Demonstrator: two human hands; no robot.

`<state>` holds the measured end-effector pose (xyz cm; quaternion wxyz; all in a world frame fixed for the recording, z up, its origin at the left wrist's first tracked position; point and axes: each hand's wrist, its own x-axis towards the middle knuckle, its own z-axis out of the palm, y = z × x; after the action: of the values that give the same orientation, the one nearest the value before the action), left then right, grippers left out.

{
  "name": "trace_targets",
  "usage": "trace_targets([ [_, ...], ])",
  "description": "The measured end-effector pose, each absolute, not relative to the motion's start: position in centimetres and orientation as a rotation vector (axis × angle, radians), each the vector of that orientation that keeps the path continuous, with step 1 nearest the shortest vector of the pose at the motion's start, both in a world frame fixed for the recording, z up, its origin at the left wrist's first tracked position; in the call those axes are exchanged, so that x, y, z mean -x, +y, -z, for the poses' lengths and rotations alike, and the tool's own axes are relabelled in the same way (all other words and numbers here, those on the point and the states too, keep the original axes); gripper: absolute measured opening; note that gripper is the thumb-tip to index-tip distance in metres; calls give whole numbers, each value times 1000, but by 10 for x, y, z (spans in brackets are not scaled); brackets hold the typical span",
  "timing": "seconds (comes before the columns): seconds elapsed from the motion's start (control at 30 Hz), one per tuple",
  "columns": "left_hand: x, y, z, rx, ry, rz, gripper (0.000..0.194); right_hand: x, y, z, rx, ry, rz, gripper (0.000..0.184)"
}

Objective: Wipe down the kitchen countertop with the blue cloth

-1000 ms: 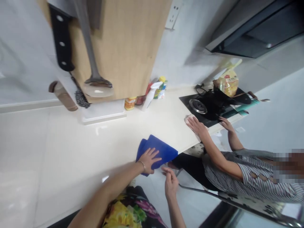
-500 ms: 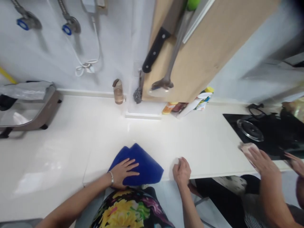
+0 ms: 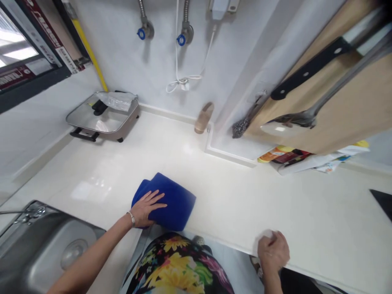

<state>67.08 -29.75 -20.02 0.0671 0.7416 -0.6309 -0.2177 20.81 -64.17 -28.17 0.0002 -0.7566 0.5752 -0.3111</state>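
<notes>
My left hand (image 3: 148, 209) lies flat on a folded blue cloth (image 3: 174, 201), fingers spread and pressing on its left part. The cloth rests on the white countertop (image 3: 220, 196) close to the front edge. Farther right, my right hand (image 3: 273, 250) is at the counter's front edge with its fingers curled closed. A bit of something whitish shows by its thumb, too small to name.
A metal sink (image 3: 45, 249) is at the lower left. An electric pan with a glass lid (image 3: 102, 114) stands in the back corner. A brown bottle (image 3: 203, 118) is by the wall. At right hang a knife (image 3: 309, 69) and a spatula (image 3: 330, 94); a black cooktop corner (image 3: 384, 202) shows.
The view has turned left, bringing in the sink and window and losing the other person's hands. My left hand stays spread on the cloth; my right hand remains closed at the counter edge.
</notes>
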Motion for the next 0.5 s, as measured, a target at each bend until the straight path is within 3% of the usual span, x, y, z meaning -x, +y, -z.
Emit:
trace_targets([
  [0.13,-690,-297,200,-2215,-1848,635,94,-209,-639,280,2380,1796,986,49],
  [0.33,-745,-326,196,-2312,-1670,551,82,-206,-640,282,2401,1808,959,50],
  [0.5,-778,-364,194,-2457,-1523,442,91,-204,-641,280,2373,1821,892,50],
])
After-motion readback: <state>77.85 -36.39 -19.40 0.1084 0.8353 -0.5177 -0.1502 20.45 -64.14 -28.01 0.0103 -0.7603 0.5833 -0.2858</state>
